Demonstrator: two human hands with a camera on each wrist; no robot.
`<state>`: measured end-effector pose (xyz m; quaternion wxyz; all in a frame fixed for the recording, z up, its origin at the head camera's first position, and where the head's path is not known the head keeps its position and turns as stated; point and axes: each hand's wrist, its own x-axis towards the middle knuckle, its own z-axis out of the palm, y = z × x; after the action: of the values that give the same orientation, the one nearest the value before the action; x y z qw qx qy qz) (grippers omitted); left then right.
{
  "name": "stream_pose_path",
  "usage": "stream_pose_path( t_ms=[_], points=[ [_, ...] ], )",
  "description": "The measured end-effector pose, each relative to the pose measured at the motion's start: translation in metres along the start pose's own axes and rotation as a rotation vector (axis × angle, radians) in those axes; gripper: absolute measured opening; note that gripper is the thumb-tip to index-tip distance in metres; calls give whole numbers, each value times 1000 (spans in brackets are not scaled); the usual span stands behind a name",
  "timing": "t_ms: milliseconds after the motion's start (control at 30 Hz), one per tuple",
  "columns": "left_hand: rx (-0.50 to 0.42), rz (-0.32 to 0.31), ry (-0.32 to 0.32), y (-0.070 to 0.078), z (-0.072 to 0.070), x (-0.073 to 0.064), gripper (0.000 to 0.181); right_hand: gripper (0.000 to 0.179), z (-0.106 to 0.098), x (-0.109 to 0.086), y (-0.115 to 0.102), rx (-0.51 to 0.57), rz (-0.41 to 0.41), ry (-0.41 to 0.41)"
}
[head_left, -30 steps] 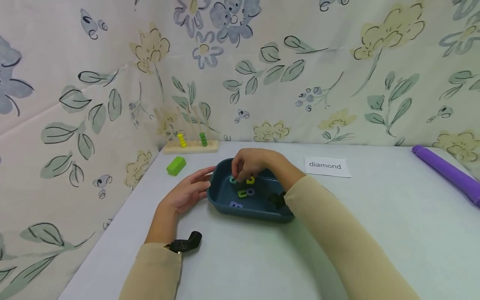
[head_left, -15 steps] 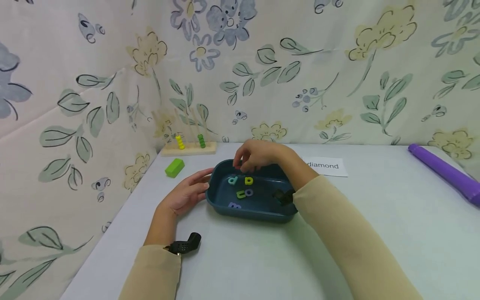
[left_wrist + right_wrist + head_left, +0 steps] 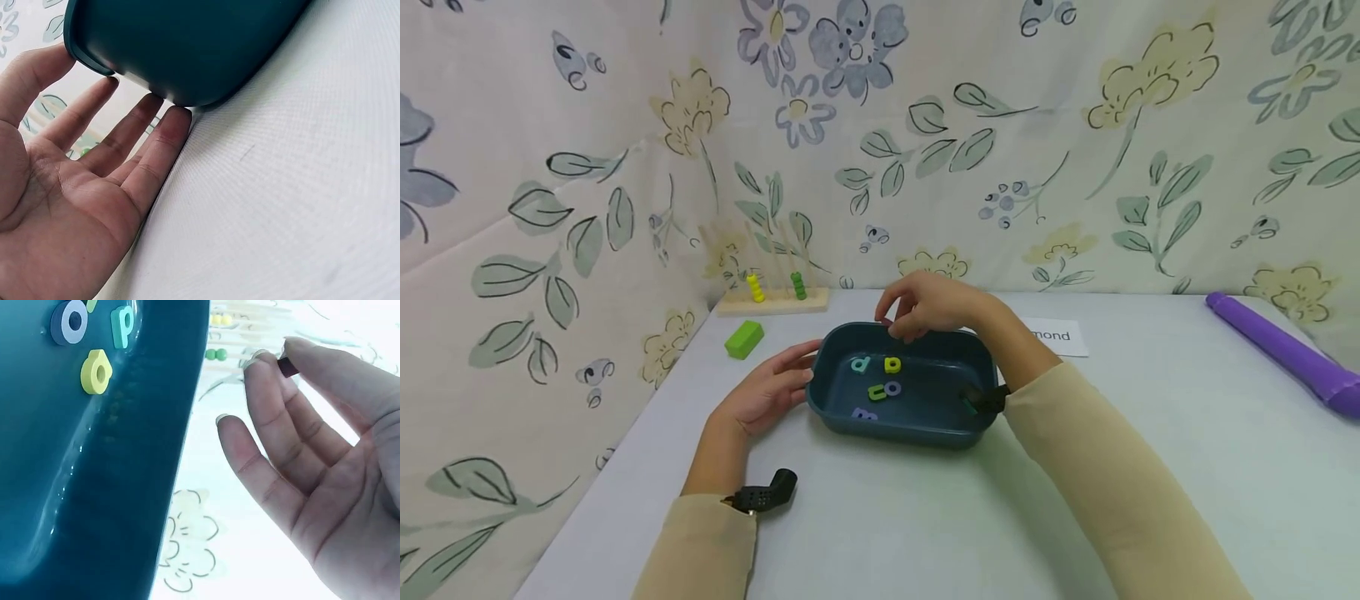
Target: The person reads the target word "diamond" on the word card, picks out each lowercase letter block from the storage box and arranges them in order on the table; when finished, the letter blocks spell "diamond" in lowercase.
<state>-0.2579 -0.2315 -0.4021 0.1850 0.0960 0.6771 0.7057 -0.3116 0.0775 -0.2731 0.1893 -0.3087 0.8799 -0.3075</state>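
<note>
My right hand is over the far rim of a dark teal tray. In the right wrist view its thumb and finger pinch a small dark red piece, mostly hidden by the fingertips. My left hand stays at the tray's left end, its fairly straight fingertips against the outer wall, as the left wrist view shows. Inside the tray lie small letters: a teal one, a yellow one, a green U-shaped one, a purple ring-shaped o and a purple m.
A white card, partly covered by the right arm, lies behind the tray. At the back left are a green block and a wooden peg rack with yellow and green beads. A purple roll lies far right; floral cloth hangs behind.
My right hand has risen out of the tray and shifted back and right with the dark red piece, now covering more of the card. The left hand keeps its place at the tray.
</note>
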Motion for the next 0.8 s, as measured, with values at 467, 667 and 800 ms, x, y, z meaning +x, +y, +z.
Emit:
stream_pose_path(
  t_ms=[467,667,800],
  points=[
    [2,2,-6,2,-1,1,63,20,-7,-28,13,79,-15,103],
    [3,-8,-10,3,0,-1,65,20,-14,-46,26,146,-15,89],
    [1,-4,-10,3,0,-2,65,20,-18,-56,32,221,-26,105]
  ],
)
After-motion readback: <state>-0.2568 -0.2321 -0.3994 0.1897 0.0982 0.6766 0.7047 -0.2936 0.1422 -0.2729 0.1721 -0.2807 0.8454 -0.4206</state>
